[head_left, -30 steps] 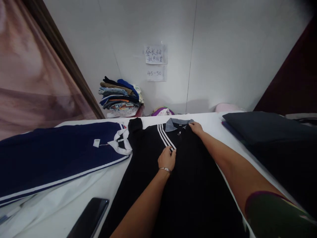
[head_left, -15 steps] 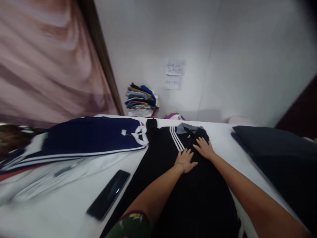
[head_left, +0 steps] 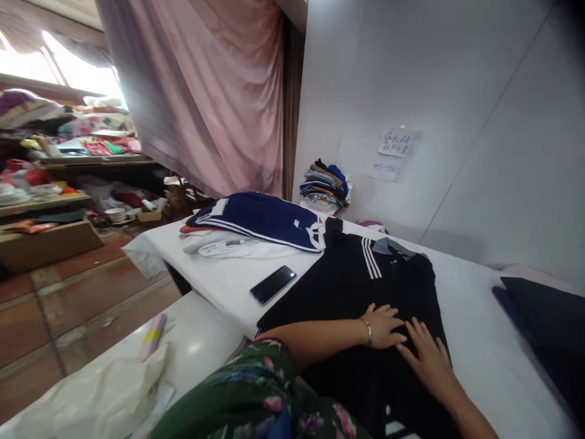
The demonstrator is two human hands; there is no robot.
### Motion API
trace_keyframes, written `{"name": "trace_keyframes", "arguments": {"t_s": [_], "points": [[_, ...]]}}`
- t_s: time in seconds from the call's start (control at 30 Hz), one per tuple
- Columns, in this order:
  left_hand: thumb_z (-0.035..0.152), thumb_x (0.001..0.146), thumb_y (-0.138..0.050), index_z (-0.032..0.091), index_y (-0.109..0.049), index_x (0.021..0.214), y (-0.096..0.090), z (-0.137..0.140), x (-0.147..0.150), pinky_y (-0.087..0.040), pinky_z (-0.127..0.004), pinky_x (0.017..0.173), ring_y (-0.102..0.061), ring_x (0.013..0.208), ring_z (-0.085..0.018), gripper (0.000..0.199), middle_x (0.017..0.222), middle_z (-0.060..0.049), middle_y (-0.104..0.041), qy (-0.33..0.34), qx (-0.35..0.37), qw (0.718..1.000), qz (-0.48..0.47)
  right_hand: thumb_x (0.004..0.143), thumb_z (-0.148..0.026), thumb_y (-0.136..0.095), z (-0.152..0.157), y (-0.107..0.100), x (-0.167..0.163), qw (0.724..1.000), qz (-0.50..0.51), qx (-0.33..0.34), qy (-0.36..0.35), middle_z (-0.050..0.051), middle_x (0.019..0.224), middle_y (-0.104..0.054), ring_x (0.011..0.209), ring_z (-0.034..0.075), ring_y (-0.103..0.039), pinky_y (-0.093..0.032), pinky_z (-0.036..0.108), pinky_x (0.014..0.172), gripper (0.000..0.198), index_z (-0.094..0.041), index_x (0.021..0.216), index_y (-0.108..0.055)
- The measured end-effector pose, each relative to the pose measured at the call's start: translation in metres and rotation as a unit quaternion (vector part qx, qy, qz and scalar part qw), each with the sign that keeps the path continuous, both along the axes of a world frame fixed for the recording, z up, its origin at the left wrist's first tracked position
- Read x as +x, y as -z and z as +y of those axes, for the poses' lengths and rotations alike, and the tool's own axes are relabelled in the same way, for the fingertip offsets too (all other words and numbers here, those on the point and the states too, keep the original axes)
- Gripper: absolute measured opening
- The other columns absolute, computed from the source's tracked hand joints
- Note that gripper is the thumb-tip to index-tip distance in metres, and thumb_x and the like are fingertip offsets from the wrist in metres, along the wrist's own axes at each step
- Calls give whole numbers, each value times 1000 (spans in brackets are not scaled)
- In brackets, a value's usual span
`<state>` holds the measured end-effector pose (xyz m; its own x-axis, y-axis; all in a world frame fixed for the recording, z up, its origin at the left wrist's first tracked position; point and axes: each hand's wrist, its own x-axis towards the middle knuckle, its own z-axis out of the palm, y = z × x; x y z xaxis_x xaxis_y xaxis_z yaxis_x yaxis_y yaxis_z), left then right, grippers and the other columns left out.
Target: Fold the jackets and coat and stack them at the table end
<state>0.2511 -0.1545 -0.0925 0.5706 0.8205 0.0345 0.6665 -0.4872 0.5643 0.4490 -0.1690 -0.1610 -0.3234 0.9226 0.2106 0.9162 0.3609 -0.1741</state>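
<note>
A black garment (head_left: 329, 286) with a grey collar and three white stripes lies spread on the white table. My left hand (head_left: 382, 326), a bracelet at its wrist, rests flat on the middle of it with fingers spread. Just to the right, my right hand (head_left: 427, 353) presses on the same cloth, fingers stretched out. The two hands nearly touch, and neither grips anything. To the left of the garment lies a dark phone (head_left: 273, 285). Beyond the phone, a navy garment (head_left: 260, 216) with white stripes tops a pile of folded clothes.
A stack of folded clothes (head_left: 324, 186) stands against the wall under paper notes (head_left: 397, 141). Dark fabric (head_left: 543, 329) lies at the table's right. A second white surface (head_left: 196, 341) at the lower left holds a cream bag (head_left: 105, 390). A pink curtain (head_left: 219, 91) hangs behind.
Both hands have slid down the black garment, from near the collar and stripes to its middle, and moved closer together. The view has swung left, showing the floor and cluttered shelves.
</note>
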Motion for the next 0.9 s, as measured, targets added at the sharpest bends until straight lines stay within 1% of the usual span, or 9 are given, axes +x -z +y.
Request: {"name": "trace_keyframes", "arguments": {"t_s": [0.1,0.23,0.3,0.37,0.43,0.5,0.6,0.7,0.9], "points": [[57,85,-44,26,-48,131,-2,-38,-14,-21,-56,108,-27,138,-27,55,147,-10,-36,-40,8,998,-39,84,-58,-35,-15,-3,-2,1000,8,24,-15,10,149,-31,139,31,-23,-23,59,107,67,-20,138,-42],[50,84,-52,25,-53,126,3,-85,-26,-26,-52,108,-36,133,-26,49,141,-10,-44,-26,32,999,-32,85,-55,-36,-43,-17,-7,998,59,-15,-9,12,142,-42,135,31,-32,-25,60,105,59,-21,131,-50],[47,82,-56,25,-53,126,5,-103,-30,-22,-53,109,-33,135,-26,49,143,-10,-42,-14,44,999,-12,88,-50,-37,-56,-34,-7,992,124,38,-2,12,146,-36,138,28,-27,-24,57,107,57,-19,134,-46],[45,81,-58,26,-51,128,5,-113,-32,-18,-52,111,-27,137,-26,51,147,-9,-37,-10,61,998,-8,89,-47,-39,-69,-52,-2,977,189,99,14,11,145,-39,137,26,-29,-23,55,109,52,-21,133,-47],[43,82,-58,26,-51,129,3,-118,-34,-17,-50,112,-25,138,-25,51,148,-9,-35,0,72,997,-11,89,-45,-43,-83,-65,6,962,242,127,26,10,138,-49,132,24,-38,-29,51,108,46,-22,128,-52],[41,81,-60,26,-52,129,1,-119,-35,-16,-49,112,-25,138,-25,50,148,-8,-35,25,78,997,-9,89,-44,-45,-100,-68,13,950,281,129,47,10,129,-57,125,23,-47,-36,47,106,42,-21,123,-58],[39,79,-63,27,-54,126,1,-119,-33,-16,-49,112,-30,136,-25,49,146,-8,-39,61,77,995,0,88,-43,-48,-125,-59,19,936,321,111,89,10,122,-62,117,23,-54,-41,45,103,40,-20,117,-62],[38,79,-62,27,-57,123,5,-116,-28,-18,-49,111,-38,130,-24,45,139,-8,-48,75,68,995,10,86,-43,-49,-144,-50,20,922,354,94,126,10,116,-65,110,23,-58,-43,44,100,38,-19,112,-65],[39,83,-57,23,-63,115,4,-107,-17,-29,-41,104,-47,117,-23,36,125,-7,-59,79,79,994,9,86,-42,-50,-160,-49,19,915,368,53,158,9,110,-67,105,22,-61,-46,41,96,35,-20,106,-67]]}}
